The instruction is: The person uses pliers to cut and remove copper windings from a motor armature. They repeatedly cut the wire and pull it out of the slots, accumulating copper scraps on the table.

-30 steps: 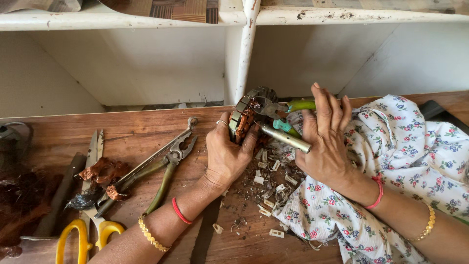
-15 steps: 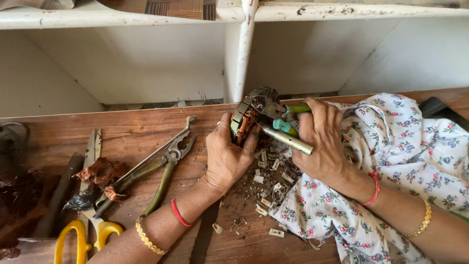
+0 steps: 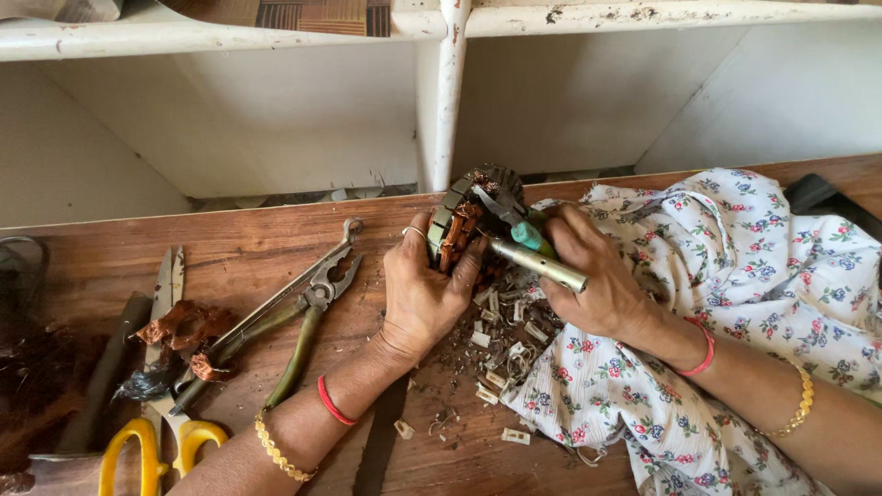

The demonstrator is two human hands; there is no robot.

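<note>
My left hand (image 3: 425,285) grips a round motor core (image 3: 469,213) with copper windings, held upright on the wooden table (image 3: 248,253). My right hand (image 3: 597,276) is closed around a tool with a green handle (image 3: 526,237), whose tip is in the core's top. A metal shaft (image 3: 542,264) sticks out of the core toward my right palm. Small white and copper scraps (image 3: 501,344) lie beneath both hands.
Pliers (image 3: 303,308) lie left of my left hand, with copper wire bundles (image 3: 188,326) and yellow-handled scissors (image 3: 152,432) further left. A floral cloth (image 3: 735,276) covers the right side of the table. A white shelf frame (image 3: 446,92) stands behind.
My right hand's fingers, spread flat a second ago, have closed around the green-handled tool. The left hand and core stay in place.
</note>
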